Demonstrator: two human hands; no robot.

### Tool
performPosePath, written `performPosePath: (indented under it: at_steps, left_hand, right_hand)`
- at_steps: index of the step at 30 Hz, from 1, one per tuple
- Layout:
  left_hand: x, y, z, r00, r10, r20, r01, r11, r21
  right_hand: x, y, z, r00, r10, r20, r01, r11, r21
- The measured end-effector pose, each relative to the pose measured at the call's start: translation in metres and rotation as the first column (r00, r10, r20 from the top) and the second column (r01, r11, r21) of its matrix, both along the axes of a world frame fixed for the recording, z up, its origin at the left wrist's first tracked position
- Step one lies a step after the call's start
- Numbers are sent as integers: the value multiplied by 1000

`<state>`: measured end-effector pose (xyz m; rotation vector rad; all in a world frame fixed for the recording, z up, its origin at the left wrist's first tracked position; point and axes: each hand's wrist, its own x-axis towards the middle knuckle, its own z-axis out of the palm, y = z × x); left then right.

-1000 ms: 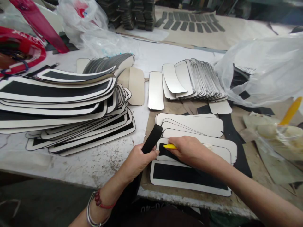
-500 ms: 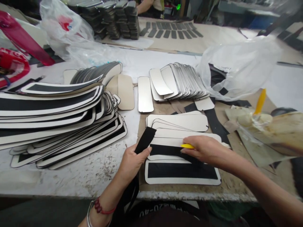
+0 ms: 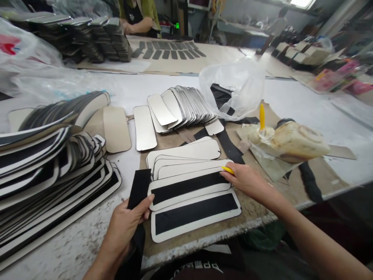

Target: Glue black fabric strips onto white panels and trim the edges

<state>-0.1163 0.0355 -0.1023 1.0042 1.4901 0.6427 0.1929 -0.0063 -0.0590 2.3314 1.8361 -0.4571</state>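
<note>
My left hand (image 3: 128, 221) is closed on a black strip (image 3: 139, 189) that stands up past its fingers, the thumb at the left end of a cream panel (image 3: 163, 204). A black band (image 3: 188, 188) lies along that panel. Between the fingers of my right hand (image 3: 243, 177) is a yellow tool (image 3: 228, 170), its tip over the panel's right end. Below lies a second cream panel with a black band (image 3: 196, 212). Several plain cream panels (image 3: 186, 152) overlap just behind.
Black-and-cream panels (image 3: 58, 182) are piled at left. Metallic-looking pieces (image 3: 186, 107) stand fanned behind. A plastic bag (image 3: 247, 89) and a stained bottle (image 3: 303, 142) with a yellow stick (image 3: 262, 116) are at right. A person (image 3: 140, 19) stands across the table.
The view has swung right, so things appear farther left. The black band now lies straight along the panel, and my right hand with the yellow tool is at its right end.
</note>
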Motion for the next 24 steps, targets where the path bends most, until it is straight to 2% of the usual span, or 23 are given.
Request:
performPosePath:
  at_steps: [4,12,18,24]
  left_hand:
    - [1,0,-3,997,69,18,-68,996,-53]
    - [4,2,2,995,102,-11,-103,991,-88]
    - [-3,4,-8,997,72,-4,-72,987,-143]
    - [-6,6,-3,998,66,17,-61,975,-214]
  right_hand:
    - [4,2,0,999,40,-20,-41,997,-59]
    - [2,10,4,998,50,31,-46,990,-136]
    - [2,12,4,1000,27,10,-25,992,-128]
    - [-1,9,0,1000,1,-4,-1,996,-92]
